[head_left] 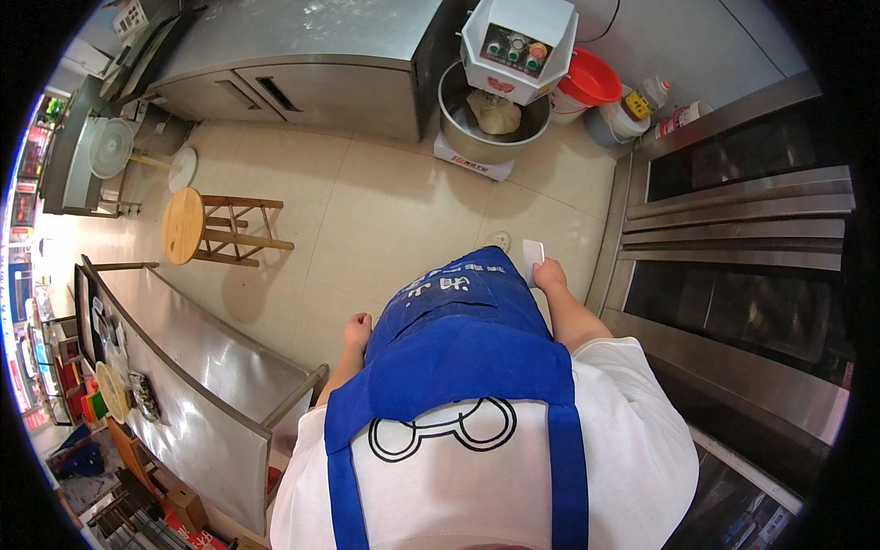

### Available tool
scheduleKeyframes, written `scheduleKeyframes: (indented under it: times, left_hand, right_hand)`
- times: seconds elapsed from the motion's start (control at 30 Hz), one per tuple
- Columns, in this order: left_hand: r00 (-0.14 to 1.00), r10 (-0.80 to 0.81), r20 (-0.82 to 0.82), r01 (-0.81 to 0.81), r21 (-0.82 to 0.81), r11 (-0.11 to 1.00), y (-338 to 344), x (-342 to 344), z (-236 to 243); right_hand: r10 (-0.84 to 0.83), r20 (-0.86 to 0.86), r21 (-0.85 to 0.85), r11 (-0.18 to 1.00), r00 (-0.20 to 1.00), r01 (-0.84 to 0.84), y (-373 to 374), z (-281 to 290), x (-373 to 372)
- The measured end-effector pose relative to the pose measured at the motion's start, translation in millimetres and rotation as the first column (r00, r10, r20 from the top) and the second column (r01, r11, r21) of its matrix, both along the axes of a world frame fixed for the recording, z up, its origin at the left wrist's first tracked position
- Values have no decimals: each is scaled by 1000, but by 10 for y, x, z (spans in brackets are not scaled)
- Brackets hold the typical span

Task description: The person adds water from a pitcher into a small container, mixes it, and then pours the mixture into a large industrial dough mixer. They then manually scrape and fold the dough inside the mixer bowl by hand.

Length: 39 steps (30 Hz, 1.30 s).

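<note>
My right hand (pixel 548 273) hangs by my right side, closed round a flat white dough scraper (pixel 533 255) held upright. Its fingers lie partly behind the scraper's lower end. On the left, my left hand (pixel 358 328) hangs beside the blue apron (pixel 449 330) with its fingers curled in, and nothing shows in it. Ahead, a white dough mixer (pixel 519 46) stands on the floor. A pale lump of dough (pixel 493 112) sits in its steel bowl (pixel 463 128), out of reach of both hands.
A steel counter (pixel 302 37) runs along the far side. To the right stand steel ovens (pixel 733 206). A red basin (pixel 591 77) and buckets (pixel 612 125) sit beside the mixer. On the left are a wooden stool (pixel 186 225) and a steel table (pixel 206 422).
</note>
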<state>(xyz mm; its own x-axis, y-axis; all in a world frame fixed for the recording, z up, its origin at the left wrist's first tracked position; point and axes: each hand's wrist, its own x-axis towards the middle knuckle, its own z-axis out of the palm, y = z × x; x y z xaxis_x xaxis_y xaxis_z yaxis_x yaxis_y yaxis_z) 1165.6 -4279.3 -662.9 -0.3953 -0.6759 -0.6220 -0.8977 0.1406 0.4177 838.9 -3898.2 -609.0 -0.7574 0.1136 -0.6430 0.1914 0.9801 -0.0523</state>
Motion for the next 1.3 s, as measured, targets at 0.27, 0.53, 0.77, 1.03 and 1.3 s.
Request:
scheduleKeyframes:
  times: [0.27, 0.53, 0.77, 1.03, 1.3]
  left_hand:
    - [1000, -24, -14, 24, -9, 1000, -27, 17, -30]
    - [1000, -4, -31, 6, 69, 998, -65, 57, -106]
    - [998, -63, -25, 64, 39, 997, -155, -153, -330]
    - [990, 26, -140, -41, -102, 994, -100, -812, -255]
    - [804, 578, -139, -586, -24, 810, 976, -825, -245]
  right_hand:
    - [25, -29, -3, 1000, 999, -25, 15, -89, 12]
    - [-5, -127, -22, 1000, 992, 2, 81, 43, -97]
    - [97, -304, -4, 995, 948, -103, 94, 472, -397]
    - [446, -401, 35, 880, 800, -474, -175, 540, -1533]
    - [779, -218, 79, 614, 588, -785, -1069, 47, -2828]
